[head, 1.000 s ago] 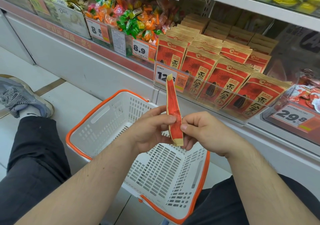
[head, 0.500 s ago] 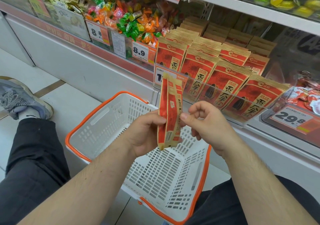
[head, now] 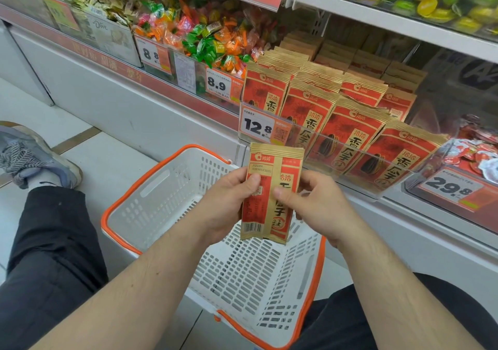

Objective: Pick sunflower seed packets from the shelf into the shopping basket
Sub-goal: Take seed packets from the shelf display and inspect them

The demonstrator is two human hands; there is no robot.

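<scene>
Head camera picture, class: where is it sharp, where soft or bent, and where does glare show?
Head view: the held packets are sharp, their barcode and print readable between left hand and right hand; the clear shelf guard catches pale glare; the candies and top corners look softer; wide-angle bending curves the shelf edge; light is even, with only soft shadow inside the basket.

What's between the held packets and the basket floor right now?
Nothing. In the head view both hands, left and right, hold the packets upright over the basket; only bare white mesh shows beneath.
</scene>
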